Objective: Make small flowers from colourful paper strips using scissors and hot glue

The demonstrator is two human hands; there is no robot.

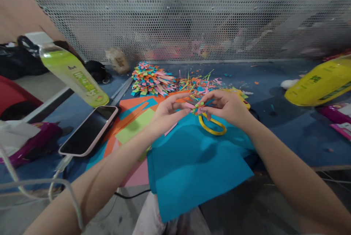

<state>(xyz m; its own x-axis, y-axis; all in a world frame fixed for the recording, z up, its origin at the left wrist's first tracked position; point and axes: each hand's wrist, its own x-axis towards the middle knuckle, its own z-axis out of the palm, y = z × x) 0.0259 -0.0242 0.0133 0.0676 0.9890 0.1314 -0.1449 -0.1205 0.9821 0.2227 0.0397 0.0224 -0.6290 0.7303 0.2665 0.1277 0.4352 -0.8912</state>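
My left hand (168, 112) and my right hand (227, 107) meet over the middle of the table, fingers pinched. Between their fingertips is a small folded paper piece (197, 108) in green, orange, blue and pink; the fingers partly cover it. Just below my right hand shows the yellow handle of a pair of scissors (221, 129); whether a finger touches it I cannot tell. Large blue paper sheets (197, 176) lie under both hands and overhang the front edge. Behind my left hand rises a cone of many folded paper pieces (149, 79).
Colourful paper scraps (197, 83) are heaped beside the cone. Orange and green sheets (134, 125) lie to the left, next to a charging phone (89, 131). A green drink bottle (72, 72) and a yellow bottle (320, 81) flank the table (276, 136); a perforated metal panel (170, 19) stands behind.
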